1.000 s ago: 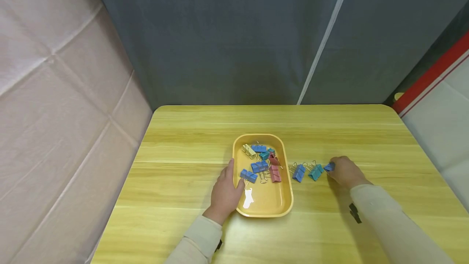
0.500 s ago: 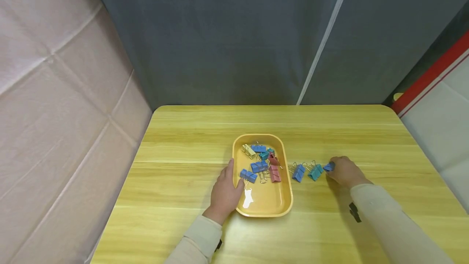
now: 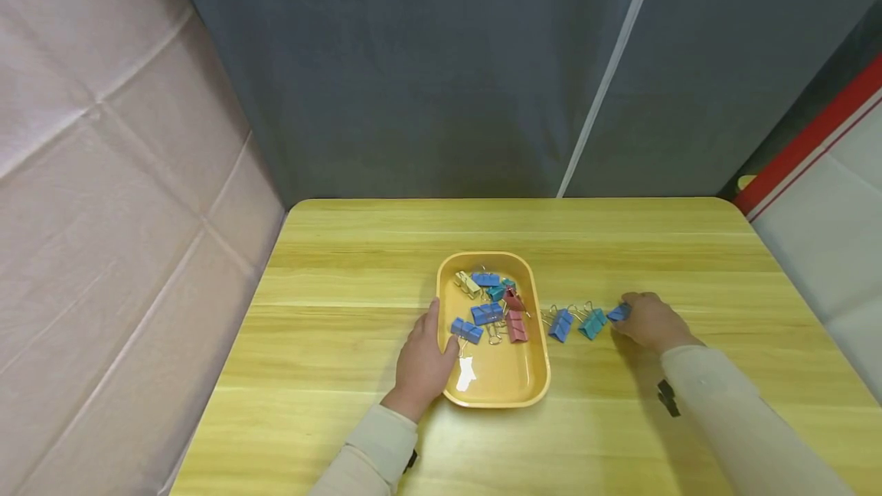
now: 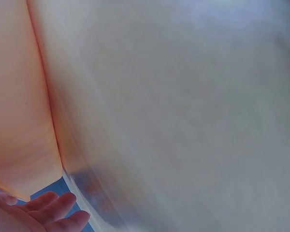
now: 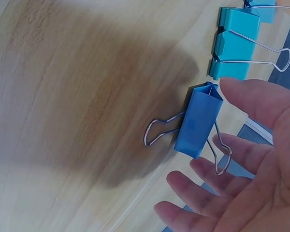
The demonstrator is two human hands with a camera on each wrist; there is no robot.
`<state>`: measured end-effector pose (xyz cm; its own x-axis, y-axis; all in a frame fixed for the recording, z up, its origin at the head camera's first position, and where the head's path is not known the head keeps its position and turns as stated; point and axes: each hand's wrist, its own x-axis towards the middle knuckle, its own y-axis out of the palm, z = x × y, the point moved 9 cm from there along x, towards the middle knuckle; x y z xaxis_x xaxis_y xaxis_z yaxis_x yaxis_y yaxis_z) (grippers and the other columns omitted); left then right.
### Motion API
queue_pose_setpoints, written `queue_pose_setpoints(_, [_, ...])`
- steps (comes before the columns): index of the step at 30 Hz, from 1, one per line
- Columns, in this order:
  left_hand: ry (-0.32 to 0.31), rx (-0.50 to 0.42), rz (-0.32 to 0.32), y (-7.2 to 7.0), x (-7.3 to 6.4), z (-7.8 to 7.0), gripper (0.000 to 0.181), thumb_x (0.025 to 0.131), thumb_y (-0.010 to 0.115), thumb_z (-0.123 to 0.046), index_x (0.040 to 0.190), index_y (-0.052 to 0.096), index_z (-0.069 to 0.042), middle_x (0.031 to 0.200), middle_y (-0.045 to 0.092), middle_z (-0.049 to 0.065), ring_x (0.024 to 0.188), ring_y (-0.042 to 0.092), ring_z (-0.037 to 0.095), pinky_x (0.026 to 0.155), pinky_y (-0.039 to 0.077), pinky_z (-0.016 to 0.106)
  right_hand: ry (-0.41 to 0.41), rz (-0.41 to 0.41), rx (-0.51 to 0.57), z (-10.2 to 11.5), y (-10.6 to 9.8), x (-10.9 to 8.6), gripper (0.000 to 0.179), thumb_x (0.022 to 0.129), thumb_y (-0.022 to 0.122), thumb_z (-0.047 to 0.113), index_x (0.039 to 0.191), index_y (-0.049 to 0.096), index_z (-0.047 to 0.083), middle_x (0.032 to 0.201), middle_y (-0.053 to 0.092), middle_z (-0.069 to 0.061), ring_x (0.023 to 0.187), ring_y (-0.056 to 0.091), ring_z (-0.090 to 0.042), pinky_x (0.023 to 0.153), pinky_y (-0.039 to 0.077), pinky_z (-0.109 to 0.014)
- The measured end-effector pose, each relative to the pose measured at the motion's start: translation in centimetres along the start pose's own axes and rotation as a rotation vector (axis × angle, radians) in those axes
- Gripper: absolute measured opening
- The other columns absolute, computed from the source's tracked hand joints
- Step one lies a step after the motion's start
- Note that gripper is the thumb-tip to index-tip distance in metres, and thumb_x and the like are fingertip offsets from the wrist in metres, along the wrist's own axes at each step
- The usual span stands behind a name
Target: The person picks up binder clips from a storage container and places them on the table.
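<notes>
My left hand (image 3: 423, 366) holds the left side of a yellow tray (image 3: 499, 389), thumb over the rim and fingers along the outer wall. In the left wrist view, those fingers (image 4: 53, 209) show beyond the tray's wall (image 4: 19, 96). Inside lie several blue, teal, pink, red and yellow binder clips. To the right of the tray, my right hand (image 3: 654, 324) pinches a blue binder clip (image 5: 198, 121) at its ends, close over the table. Just left of it in the head view is a teal binder clip (image 3: 592, 323), then another blue binder clip (image 3: 561, 324), forming a row.
The wooden table (image 3: 358, 251) ends at a dark grey partition (image 3: 427, 83). A pale padded wall (image 3: 124, 251) borders it on the left, and a white panel with a red edge (image 3: 820, 136) on the right.
</notes>
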<state>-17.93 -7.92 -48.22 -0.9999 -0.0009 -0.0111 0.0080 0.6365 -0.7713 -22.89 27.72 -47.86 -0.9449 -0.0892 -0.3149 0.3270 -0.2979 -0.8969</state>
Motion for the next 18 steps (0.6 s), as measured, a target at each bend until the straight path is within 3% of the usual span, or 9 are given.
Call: queue_pose_setpoints(18, [-0.011,0.003,0.008,0.0,0.0,0.0,0.070,0.093,0.056,-0.032,0.153,0.025,-0.011,0.140,0.047,0.023,0.115,0.055,0.044,0.092,0.047,0.055,-0.005,-0.010,0.051,1.0,-1.3,-0.6,0.070,0.087,0.068,0.024,0.138,0.037,-0.014,0.136,0.031,-0.044,0.118,0.035,-0.063,0.092,0.036,-0.071])
